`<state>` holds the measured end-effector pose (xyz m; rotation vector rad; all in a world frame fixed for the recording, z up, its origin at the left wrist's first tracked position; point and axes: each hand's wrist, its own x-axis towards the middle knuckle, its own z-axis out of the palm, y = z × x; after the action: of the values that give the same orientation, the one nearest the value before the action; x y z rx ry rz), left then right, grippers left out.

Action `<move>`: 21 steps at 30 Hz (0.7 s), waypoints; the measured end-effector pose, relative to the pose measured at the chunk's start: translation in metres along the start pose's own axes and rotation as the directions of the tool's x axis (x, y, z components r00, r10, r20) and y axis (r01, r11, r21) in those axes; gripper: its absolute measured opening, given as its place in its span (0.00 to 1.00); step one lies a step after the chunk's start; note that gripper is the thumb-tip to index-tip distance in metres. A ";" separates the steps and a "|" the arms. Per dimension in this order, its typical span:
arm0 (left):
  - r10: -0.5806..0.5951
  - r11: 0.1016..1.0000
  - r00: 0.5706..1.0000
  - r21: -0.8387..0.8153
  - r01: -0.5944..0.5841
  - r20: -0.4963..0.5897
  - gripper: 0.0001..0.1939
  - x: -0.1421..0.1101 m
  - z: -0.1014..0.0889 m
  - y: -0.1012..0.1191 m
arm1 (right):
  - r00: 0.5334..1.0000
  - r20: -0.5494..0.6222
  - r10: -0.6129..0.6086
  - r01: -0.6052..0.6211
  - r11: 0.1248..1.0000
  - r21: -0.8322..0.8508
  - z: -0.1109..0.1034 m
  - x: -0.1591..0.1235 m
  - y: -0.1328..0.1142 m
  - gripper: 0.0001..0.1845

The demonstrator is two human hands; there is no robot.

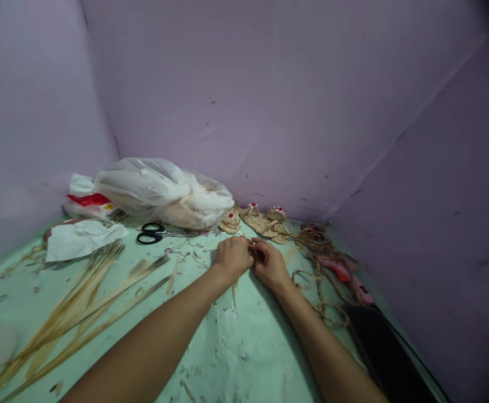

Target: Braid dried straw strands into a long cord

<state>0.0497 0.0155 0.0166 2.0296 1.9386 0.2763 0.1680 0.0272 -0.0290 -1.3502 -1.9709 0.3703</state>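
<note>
My left hand (234,258) is closed, with its knuckles up, near the middle of the green surface. Close against it, my right hand (272,264) is closed in a pinch with its fingers bent. Between the fingertips shows a little brownish, fibre-like material (251,244), mostly hidden by the hands. A thin pale strip (234,294) of dried fibre shows just below my left hand. Just beyond the hands lie woven straw-coloured pieces (263,225) with red and white beads on them.
Black-handled scissors (150,234) lie left of the hands, before a knotted plastic bag (152,187). Long dried fibre strips (76,302) spread at left, near a white paper (83,239). Braided cord (322,291), a pink tool (345,274) and a dark slab (382,347) lie right.
</note>
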 end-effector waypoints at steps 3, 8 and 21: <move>0.033 0.999 0.997 0.044 -0.030 -0.069 0.16 0.002 0.002 -0.003 | 0.999 -0.023 0.033 -0.036 0.987 -0.158 -0.002 -0.008 -0.012 0.16; 0.098 0.992 0.993 0.088 -0.092 -0.072 0.14 0.010 0.006 -0.010 | 0.990 -0.021 0.142 -0.140 0.929 -0.344 -0.004 -0.011 -0.028 0.16; 0.144 0.978 0.989 0.153 -0.140 -0.014 0.14 0.009 0.001 -0.011 | 0.992 0.022 0.123 -0.108 0.935 -0.338 -0.009 -0.015 -0.031 0.18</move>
<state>0.0400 0.0246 0.0105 2.2781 1.8841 0.1931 0.1561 0.0000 -0.0104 -1.6901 -2.0614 0.1173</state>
